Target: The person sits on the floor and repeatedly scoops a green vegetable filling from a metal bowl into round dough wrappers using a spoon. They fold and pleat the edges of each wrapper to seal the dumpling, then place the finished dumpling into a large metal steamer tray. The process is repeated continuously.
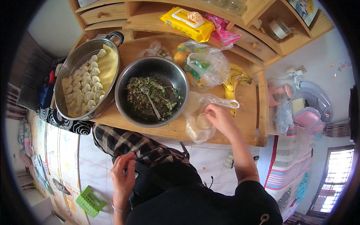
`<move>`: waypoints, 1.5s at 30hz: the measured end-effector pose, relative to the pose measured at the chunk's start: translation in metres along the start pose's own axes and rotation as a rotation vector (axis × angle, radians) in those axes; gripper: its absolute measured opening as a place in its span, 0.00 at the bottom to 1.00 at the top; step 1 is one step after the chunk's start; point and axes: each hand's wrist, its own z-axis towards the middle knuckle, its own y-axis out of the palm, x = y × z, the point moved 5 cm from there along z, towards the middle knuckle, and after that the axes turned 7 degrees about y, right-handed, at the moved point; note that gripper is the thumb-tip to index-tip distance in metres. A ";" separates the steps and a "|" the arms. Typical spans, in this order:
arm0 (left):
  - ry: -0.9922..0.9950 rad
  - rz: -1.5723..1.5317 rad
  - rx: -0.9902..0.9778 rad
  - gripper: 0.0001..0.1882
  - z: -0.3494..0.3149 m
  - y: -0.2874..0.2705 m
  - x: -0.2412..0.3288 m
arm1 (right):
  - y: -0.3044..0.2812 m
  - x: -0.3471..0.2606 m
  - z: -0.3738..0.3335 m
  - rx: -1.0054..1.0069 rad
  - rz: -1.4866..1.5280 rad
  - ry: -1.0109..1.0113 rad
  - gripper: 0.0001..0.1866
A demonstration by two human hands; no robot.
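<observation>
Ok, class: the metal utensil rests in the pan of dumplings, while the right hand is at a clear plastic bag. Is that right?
Not quite: the head view shows the metal utensil resting in the bowl of chopped filling, not the pan of dumplings. The right hand is indeed at a clear plastic bag.

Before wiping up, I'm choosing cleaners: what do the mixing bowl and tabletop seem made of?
Mixing bowl: probably stainless steel, polished, judging by its silvery, reflective rim.
Tabletop: looks like wood, perhaps veneer, apparently varnished, from its warm brown grain and soft sheen.
</observation>
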 end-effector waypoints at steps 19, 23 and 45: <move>0.445 -0.170 -0.122 0.20 0.024 0.040 0.061 | 0.051 -0.112 -0.067 -0.348 1.243 0.121 0.10; 0.359 -0.197 -0.035 0.17 0.017 0.027 0.058 | 0.061 -0.137 -0.065 -0.504 1.397 0.160 0.09; -0.163 -1.040 -0.049 0.16 -0.001 0.029 0.008 | 0.079 -0.174 -0.063 -0.379 1.065 -0.133 0.11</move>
